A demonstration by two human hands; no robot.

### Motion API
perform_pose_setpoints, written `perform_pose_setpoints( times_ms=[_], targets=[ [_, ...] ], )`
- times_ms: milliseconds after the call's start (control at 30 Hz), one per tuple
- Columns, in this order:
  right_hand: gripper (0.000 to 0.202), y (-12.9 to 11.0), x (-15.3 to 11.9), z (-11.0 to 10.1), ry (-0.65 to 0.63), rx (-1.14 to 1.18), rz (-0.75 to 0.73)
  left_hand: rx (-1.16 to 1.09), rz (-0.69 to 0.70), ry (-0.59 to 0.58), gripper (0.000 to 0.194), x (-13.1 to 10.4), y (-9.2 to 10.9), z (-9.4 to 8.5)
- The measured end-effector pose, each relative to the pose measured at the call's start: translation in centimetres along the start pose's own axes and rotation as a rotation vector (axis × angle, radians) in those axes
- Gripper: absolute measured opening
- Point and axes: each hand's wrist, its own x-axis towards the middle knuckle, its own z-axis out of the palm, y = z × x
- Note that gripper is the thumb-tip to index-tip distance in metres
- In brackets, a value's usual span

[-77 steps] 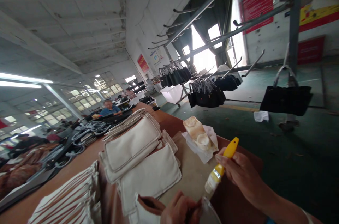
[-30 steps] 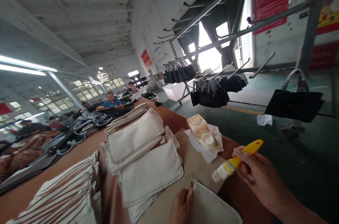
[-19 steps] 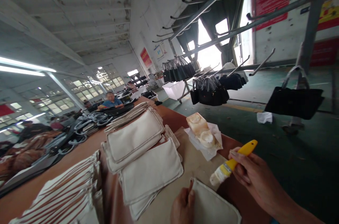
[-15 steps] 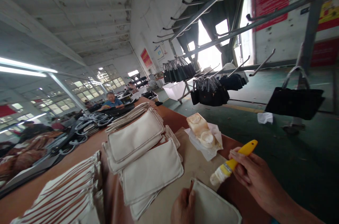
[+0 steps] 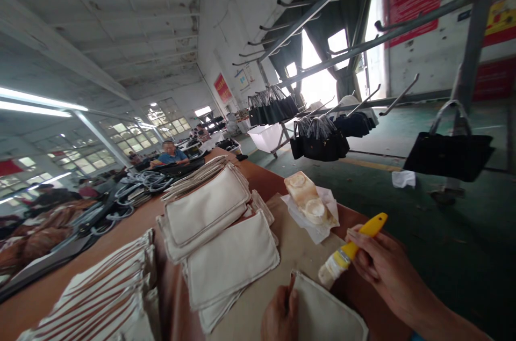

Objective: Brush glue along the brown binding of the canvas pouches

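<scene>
My right hand point(image 5: 381, 263) grips a paintbrush with a yellow handle point(image 5: 368, 229); its bristles point(image 5: 329, 271), coated in a whitish paste, point down and left just above a pale leather panel point(image 5: 324, 311). My left hand point(image 5: 281, 315) is closed on the left edge of that panel, thumb near its upper corner, where a brown strip shows. Beyond the brush, a glue container point(image 5: 306, 196) with a round opening full of pale paste stands on white paper point(image 5: 322, 233). Stacked pale leather pieces point(image 5: 231, 260) lie left of my hands.
At lower left, a fanned row of pale pieces with brown edges point(image 5: 105, 292) lies on the brown tabletop point(image 5: 177, 298). Grey cords point(image 5: 145, 182) are heaped farther back, near a person in blue point(image 5: 172, 156). Racks hold black bags point(image 5: 320, 139) at right.
The brush and my right hand have shifted slightly left, bringing the bristles a little nearer the panel's upper corner. My left hand has barely moved.
</scene>
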Motion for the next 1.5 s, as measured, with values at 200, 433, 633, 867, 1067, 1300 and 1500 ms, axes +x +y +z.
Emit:
perform_pose_setpoints(
  times_ms=[200, 433, 633, 867, 1067, 1300, 1500],
  targets=[
    [0.018, 0.2, 0.1, 0.1, -0.005, -0.001, 0.01, 0.047, -0.038, 0.015, 0.034, -0.5, 0.6, 0.1],
    [0.018, 0.4, 0.1, -0.1, 0.004, 0.009, 0.019, 0.077, -0.042, 0.006, 0.033, -0.7, 0.9, -0.1],
    [0.022, 0.6, 0.1, -0.5, -0.002, -0.018, 0.01, 0.091, -0.054, 0.005, 0.031, -0.7, 0.9, -0.2],
    [0.023, 0.6, -0.2, -0.7, 0.016, -0.011, 0.038, 0.062, -0.042, -0.005, 0.033, -0.9, 1.0, -0.5],
    [0.025, 0.7, -0.2, -0.8, 0.036, -0.021, 0.047, 0.094, -0.044, 0.0, 0.031, -1.1, 1.2, -0.4],
    [0.026, 0.9, 0.0, -1.1, 0.024, -0.021, 0.055, 0.14, -0.081, -0.002, 0.029, -1.2, 1.4, -0.2],
    [0.027, 1.1, -0.2, -1.2, 0.016, 0.003, 0.083, 0.155, -0.075, 0.008, 0.029, -1.3, 1.3, -0.1]
  ],
)
